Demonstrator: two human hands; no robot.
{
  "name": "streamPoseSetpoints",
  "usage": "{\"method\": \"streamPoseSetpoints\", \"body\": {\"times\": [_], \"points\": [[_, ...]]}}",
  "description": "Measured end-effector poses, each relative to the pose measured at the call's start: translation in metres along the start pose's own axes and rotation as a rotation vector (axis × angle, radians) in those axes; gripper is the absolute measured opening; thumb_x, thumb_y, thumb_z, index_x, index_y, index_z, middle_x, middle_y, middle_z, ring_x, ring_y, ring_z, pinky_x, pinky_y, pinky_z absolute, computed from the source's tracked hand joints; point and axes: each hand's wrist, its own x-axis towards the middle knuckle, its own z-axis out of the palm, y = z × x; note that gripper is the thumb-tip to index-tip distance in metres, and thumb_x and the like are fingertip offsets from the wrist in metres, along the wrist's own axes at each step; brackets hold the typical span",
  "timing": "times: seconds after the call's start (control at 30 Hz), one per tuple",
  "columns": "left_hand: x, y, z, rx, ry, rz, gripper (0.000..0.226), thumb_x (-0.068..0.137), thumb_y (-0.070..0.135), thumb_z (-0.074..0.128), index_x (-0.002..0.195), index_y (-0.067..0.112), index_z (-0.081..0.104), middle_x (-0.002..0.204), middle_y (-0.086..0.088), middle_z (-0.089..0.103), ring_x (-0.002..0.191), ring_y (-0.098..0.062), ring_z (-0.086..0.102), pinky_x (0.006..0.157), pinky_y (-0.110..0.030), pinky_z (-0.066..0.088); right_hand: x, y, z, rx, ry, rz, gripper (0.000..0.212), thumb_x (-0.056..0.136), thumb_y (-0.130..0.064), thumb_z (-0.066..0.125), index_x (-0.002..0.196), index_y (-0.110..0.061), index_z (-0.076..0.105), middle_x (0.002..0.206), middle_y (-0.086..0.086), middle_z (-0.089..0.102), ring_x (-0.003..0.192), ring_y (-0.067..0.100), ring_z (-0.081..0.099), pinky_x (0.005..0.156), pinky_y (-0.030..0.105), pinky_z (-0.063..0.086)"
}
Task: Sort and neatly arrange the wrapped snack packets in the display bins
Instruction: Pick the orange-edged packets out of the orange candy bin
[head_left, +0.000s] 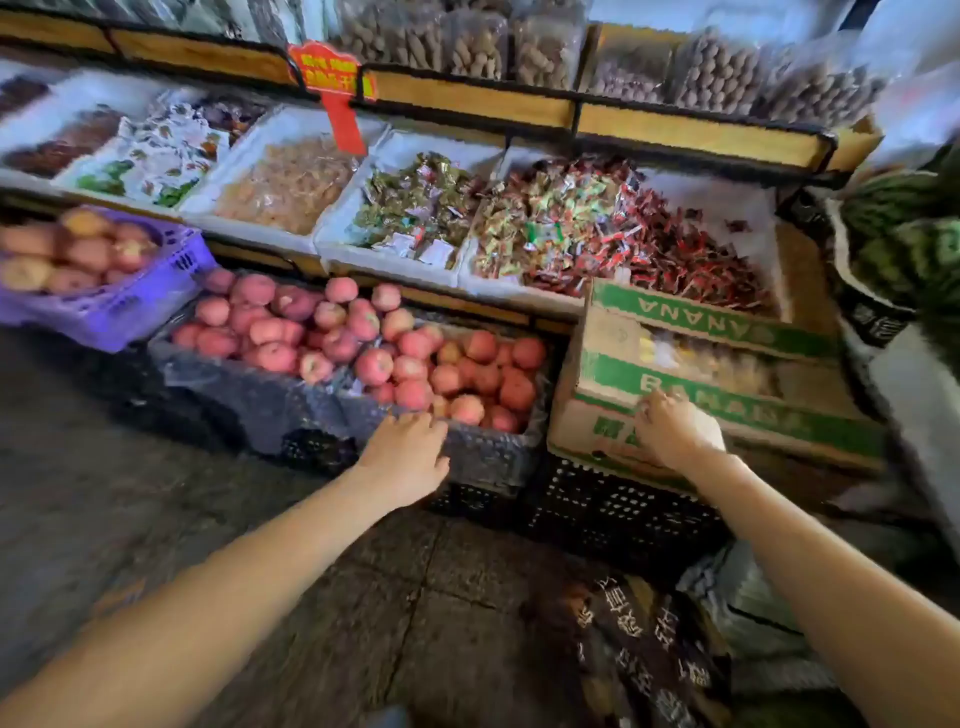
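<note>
Snack packets (597, 228) fill the white bins (363, 258) across the middle of the frame, well apart from our hands. Our left hand (402, 457) rests, loosely bent, on the apple crate (483, 457) rim at lower centre. Our right hand (675, 431) touches the banana box (691, 312) with curled fingers; we cannot tell whether it pinches anything.
</note>
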Motion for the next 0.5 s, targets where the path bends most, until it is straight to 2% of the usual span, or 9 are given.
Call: {"method": "streamPoseSetpoints", "body": {"times": [0.13, 0.37, 0.5], "points": [[-0.034, -0.053, 0.05, -0.039, -0.125, -0.122, 0.038, 0.1, 0.035, 0.043, 0.13, 0.013, 0.049, 0.129, -0.006, 0.054, 0.121, -0.026, 0.05, 0.099, -0.037, 0.037, 0.0, -0.077, 0.058, -0.065, -0.211, -0.159, 0.031, 0.097, -0.03, 0.041, 0.119, -0.014, 0.056, 0.125, 0.01, 0.053, 0.115, 0.029, 0.052, 0.086, 0.036, 0.044], [-0.085, -0.186, 0.105, -0.195, -0.24, -0.342, 0.04, 0.101, 0.036, 0.043, 0.135, 0.016, 0.046, 0.134, -0.005, 0.048, 0.127, -0.023, 0.046, 0.103, -0.035, 0.036, 0.02, -0.245, 0.132, -0.049, -0.335, -0.388, 0.034, 0.096, -0.03, 0.042, 0.124, -0.013, 0.052, 0.13, 0.009, 0.05, 0.12, 0.028, 0.05, 0.091, 0.035, 0.042], [-0.107, -0.268, 0.118, -0.265, -0.262, -0.425, 0.04, 0.101, 0.038, 0.041, 0.135, 0.017, 0.046, 0.135, -0.004, 0.046, 0.128, -0.023, 0.044, 0.105, -0.035, 0.036, 0.032, -0.347, 0.154, -0.029, -0.374, -0.445, 0.032, 0.097, -0.03, 0.042, 0.123, -0.014, 0.05, 0.13, 0.008, 0.051, 0.119, 0.028, 0.051, 0.091, 0.035, 0.042]]}}
